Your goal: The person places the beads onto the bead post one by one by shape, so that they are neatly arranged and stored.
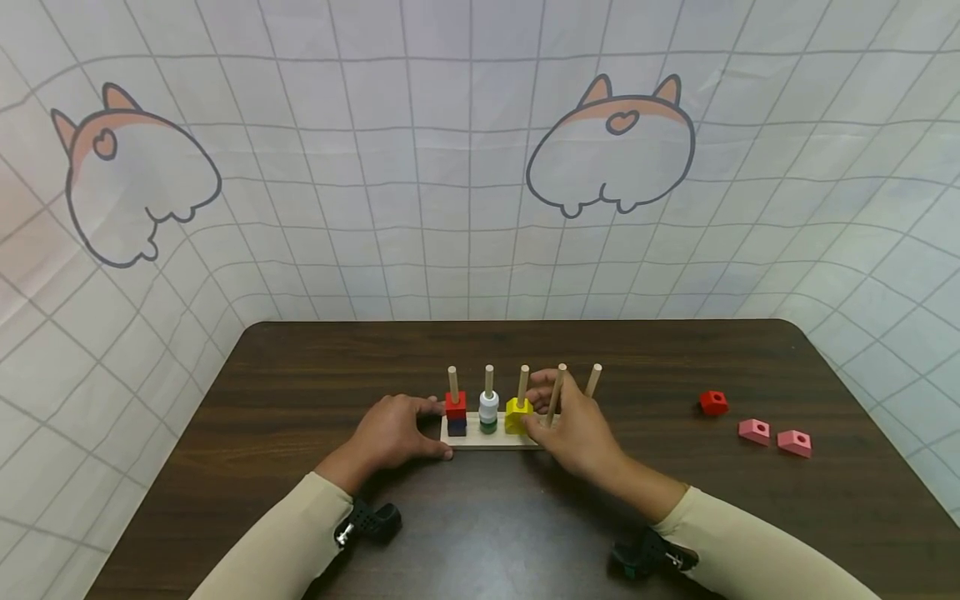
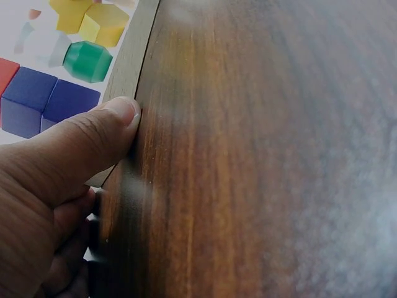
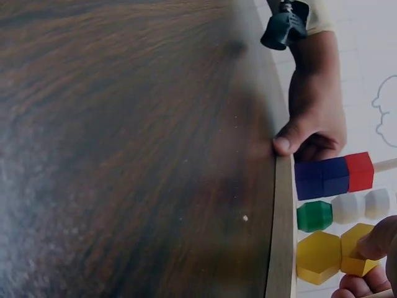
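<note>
A pale wooden peg board with a row of upright pegs stands on the table. My left hand grips its left end, thumb on the front edge. At the third peg, my right hand pinches the upper yellow block, which sits on another yellow block. The first peg carries a red block above two dark blue blocks. White blocks over a green block are on the second. The fourth peg passes in front of my right fingers.
On the table's right side lie a loose red block and two pink blocks, one left of the other. Behind the dark wooden table hangs a white gridded cloth with cartoon drawings.
</note>
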### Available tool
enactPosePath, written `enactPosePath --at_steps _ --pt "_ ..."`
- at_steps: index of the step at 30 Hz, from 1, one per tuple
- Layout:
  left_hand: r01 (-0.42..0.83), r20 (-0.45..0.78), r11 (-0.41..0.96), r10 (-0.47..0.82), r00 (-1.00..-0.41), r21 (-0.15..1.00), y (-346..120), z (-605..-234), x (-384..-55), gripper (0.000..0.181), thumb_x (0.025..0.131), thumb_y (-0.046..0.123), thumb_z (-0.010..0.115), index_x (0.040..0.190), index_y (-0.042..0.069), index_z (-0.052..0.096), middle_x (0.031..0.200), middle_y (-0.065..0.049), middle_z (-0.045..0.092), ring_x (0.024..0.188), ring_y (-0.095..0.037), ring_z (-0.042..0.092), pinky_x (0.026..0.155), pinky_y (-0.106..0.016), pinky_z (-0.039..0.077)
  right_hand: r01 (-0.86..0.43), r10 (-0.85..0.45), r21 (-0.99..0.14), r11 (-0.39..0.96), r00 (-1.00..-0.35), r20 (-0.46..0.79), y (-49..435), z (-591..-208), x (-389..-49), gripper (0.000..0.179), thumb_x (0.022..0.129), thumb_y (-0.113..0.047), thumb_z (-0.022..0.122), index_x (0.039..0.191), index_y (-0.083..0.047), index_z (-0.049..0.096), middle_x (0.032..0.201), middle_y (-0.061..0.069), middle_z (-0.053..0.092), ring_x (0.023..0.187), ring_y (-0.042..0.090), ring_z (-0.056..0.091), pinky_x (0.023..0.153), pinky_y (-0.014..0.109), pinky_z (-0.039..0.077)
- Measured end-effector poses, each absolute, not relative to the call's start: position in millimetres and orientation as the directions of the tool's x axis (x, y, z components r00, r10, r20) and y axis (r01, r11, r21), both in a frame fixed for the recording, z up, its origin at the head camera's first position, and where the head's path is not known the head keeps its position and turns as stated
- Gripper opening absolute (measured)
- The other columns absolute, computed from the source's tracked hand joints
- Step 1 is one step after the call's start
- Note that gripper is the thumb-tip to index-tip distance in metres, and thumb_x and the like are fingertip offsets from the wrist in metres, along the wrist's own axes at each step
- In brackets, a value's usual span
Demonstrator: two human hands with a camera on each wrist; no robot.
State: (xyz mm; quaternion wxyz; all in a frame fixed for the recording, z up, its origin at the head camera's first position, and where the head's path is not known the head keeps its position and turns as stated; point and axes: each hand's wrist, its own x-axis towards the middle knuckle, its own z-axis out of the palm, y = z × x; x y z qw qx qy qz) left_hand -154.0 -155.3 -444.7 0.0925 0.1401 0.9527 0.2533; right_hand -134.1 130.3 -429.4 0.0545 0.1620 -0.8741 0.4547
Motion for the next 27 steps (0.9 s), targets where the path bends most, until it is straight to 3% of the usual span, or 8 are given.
enactPosePath --at_steps 6,13,19,27 --pt "0.217 -0.098 0.833 0.306 -0.947 0.509 -155.3 -445.5 -154.1 0.065 0.069 0.044 0.095 0.126 0.021 0.076 0.138 -0.003 0.065 0.131 -0.035 0.056 0.105 -0.052 0.045 -0.366 -0.245 -0.778 0.511 -0.929 0.277 131.3 -431.2 -133.6 0.062 0.083 -0.002 0.082 0.135 -0.004 0.048 0.109 0.005 0.071 0.095 0.022 0.070 0.086 0.044 0.056" --pt "0.214 -0.099 0.836 0.303 -0.948 0.506 -155.1 -445.4 -153.7 0.064 0.069 0.044 0.095 0.126 0.021 0.076 0.138 -0.003 0.065 0.131 -0.037 0.055 0.105 -0.054 0.044 -0.465 -0.259 -0.759 0.455 -0.885 0.387 135.0 -421.8 -127.6 0.079 0.084 0.002 0.080 0.147 -0.006 0.033 0.132 0.013 0.065 0.116 0.030 0.066 0.094 0.048 0.054" --pt "0.216 -0.100 0.833 0.306 -0.947 0.509 -155.3 -446.6 -154.0 0.064 0.069 0.044 0.095 0.126 0.022 0.076 0.138 -0.003 0.065 0.132 -0.038 0.054 0.107 -0.057 0.041 -0.581 -0.292 -0.694 0.425 -0.814 0.503 139.4 -402.9 -125.2 0.079 0.083 0.009 0.079 0.146 -0.001 0.032 0.138 0.016 0.058 0.122 0.029 0.063 0.101 0.042 0.050" --pt "0.219 -0.095 0.825 0.311 -0.946 0.521 -155.9 -445.9 -153.5 0.064 0.069 0.044 0.095 0.125 0.021 0.076 0.137 -0.004 0.065 0.131 -0.037 0.055 0.105 -0.054 0.044 -0.636 -0.309 -0.645 0.424 -0.771 0.557 146.6 -378.0 -123.4 0.076 0.084 0.007 0.079 0.146 -0.001 0.035 0.143 0.013 0.056 0.126 0.025 0.060 0.103 0.039 0.049"
